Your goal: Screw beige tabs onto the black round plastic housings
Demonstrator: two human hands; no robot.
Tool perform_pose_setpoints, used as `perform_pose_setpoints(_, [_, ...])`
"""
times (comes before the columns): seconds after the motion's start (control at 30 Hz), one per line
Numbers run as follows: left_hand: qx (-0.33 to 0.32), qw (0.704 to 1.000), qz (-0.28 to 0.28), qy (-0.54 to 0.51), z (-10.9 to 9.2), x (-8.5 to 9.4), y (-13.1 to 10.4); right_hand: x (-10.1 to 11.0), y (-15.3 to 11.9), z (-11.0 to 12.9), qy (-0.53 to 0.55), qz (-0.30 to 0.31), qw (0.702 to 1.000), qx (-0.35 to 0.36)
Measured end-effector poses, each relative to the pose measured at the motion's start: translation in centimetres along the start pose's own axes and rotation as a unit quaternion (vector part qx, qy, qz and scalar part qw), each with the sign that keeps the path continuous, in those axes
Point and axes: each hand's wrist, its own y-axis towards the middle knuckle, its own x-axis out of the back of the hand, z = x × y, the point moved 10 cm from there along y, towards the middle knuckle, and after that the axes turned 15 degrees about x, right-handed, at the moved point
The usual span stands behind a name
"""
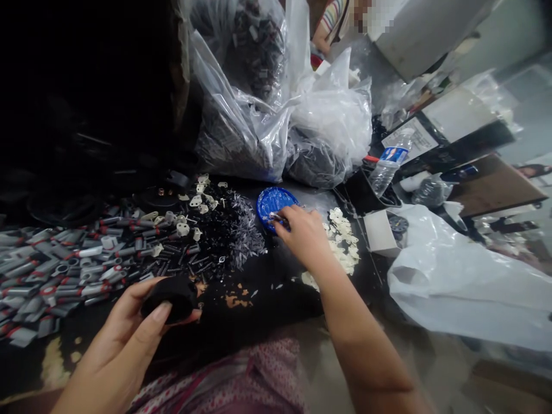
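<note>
My left hand (129, 333) is wrapped round a round black plastic part (170, 299), with the thumb lying across its near side. Over a blue lid (276, 201) that holds a whitish, grease-like smear, my right hand (304, 230) pinches a small light-coloured piece (273, 216); its exact kind is hard to make out. Left of the lid lies a heap of small grey slivers (248, 236), beside small black springs (168, 261). Cream flat plates (342, 236) are piled just right of my right hand.
Grey tubular parts with red bands (64, 270) cover the table's left side. Clear bags of parts (245, 132) stand at the back. To the right are a plastic bottle (390, 164), a small white box (379, 233) and a white plastic bag (466, 282). Another person's arm (321, 40) shows far behind.
</note>
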Motion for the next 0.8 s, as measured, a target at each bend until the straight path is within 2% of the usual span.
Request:
perform_pose_setpoints(0.27, [-0.019,0.999,-0.006,0.037,-0.2,-0.1,0.0,-0.5,0.4,-0.8,-0.013,0.015,1.0,-0.008])
perform_pose_setpoints(0.47, [-0.022,0.999,-0.006,0.049,-0.1,0.1,0.1,-0.8,0.3,-1.1,0.012,-0.002,0.999,-0.03])
perform_pose_setpoints(0.63, [-0.025,0.998,-0.002,0.054,-0.3,-0.3,0.0,-0.8,0.6,-1.0,0.057,-0.019,0.998,-0.031])
perform_pose_setpoints(0.8, [-0.004,1.0,0.014,0.028,0.0,-0.3,0.1,0.4,-0.2,-1.5,0.136,-0.061,0.988,-0.051])
